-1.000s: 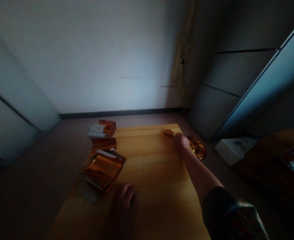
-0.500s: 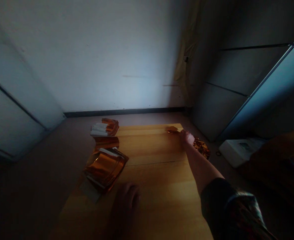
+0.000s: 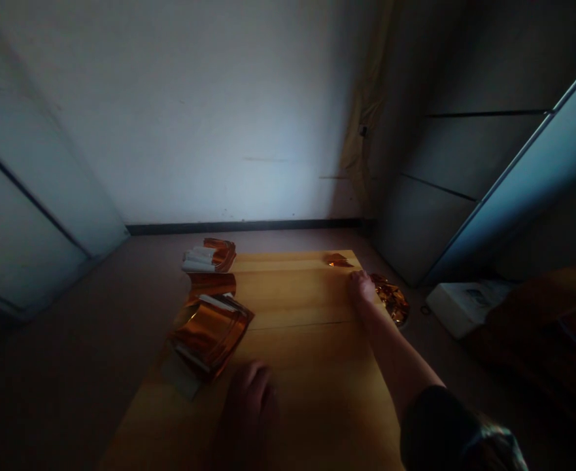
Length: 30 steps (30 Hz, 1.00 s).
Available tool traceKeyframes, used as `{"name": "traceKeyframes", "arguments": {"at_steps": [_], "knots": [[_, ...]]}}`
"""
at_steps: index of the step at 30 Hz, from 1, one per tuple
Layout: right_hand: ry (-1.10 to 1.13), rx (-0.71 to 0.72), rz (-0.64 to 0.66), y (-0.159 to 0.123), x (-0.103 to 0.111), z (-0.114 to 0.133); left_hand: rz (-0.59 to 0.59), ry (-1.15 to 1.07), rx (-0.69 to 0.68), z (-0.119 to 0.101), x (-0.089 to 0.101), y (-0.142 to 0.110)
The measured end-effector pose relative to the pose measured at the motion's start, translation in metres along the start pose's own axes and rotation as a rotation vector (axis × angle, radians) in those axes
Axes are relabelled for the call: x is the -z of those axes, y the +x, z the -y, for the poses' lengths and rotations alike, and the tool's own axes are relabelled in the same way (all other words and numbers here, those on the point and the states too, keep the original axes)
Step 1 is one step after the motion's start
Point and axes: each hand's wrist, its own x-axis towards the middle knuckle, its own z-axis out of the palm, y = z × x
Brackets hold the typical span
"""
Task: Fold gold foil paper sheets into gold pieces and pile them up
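- Right hand [image 3: 361,288]: fingers pressed together, tips down on the board [image 3: 297,294], pinching nothing that I can see. It has drawn back toward the person since the previous moment and no longer touches the foil scrap [image 3: 337,261].
- Right arm [image 3: 395,353]: bare, reaching away from the person across the board at a slant, with a dark sleeve [image 3: 437,428] at the near end.
- Foil scrap: small, shiny, orange and pointed, lying flat near the far edge of the board, its long axis running side to side, just beyond the right hand and apart from it.
- Left hand [image 3: 247,412]: on the near part of the board, fingers loosely curled, too dim to tell whether it grips anything.
- Foil stack [image 3: 210,330]: glossy orange sheets with curling edges and white strips, at the left edge of the board, just beyond the left hand.
- Foil strip [image 3: 212,284]: a curved orange band just beyond the stack, at the same edge.
- Foil bundle [image 3: 209,256]: orange with white ends, at the far left corner of the board.
- Crumpled foil [image 3: 390,299]: a wrinkled gold heap just off the right edge of the board, beside the right hand.
- Box [image 3: 457,307]: white, well right of the board.
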Motion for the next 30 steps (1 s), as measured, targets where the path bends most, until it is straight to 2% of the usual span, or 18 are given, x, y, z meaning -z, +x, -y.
{"name": "traceKeyframes", "arguments": {"at_steps": [2,5,7,12,17,21,24,26,30], "knots": [[-0.011,0.029,0.004,-0.024,-0.003,0.007,-0.037,0.002,-0.043,0.002,-0.004,0.001],[0.012,0.171,-0.019,-0.059,-0.007,0.018,-0.149,0.021,-0.127,0.007,-0.008,0.001],[0.042,0.207,-0.041,-0.074,-0.009,0.021,-0.219,0.049,-0.178,0.007,-0.006,0.002],[0.052,0.212,-0.037,-0.085,-0.007,0.019,-0.342,0.184,-0.213,0.011,0.024,0.009],[0.036,0.2,-0.026,-0.095,-0.01,0.024,-0.572,0.247,-0.212,0.024,0.062,0.01],[0.042,0.219,-0.049,-0.115,-0.012,0.032,-0.612,0.19,-0.256,0.027,0.072,0.005],[0.05,0.229,-0.052,-0.129,-0.01,0.035,-0.645,0.282,-0.114,0.036,0.075,0.007],[0.062,0.243,-0.062,-0.136,-0.008,0.036,-0.566,0.396,0.002,0.044,0.08,0.016],[0.09,0.271,-0.085,-0.145,-0.005,0.038,-0.197,0.441,0.021,0.049,0.097,0.051]]}}
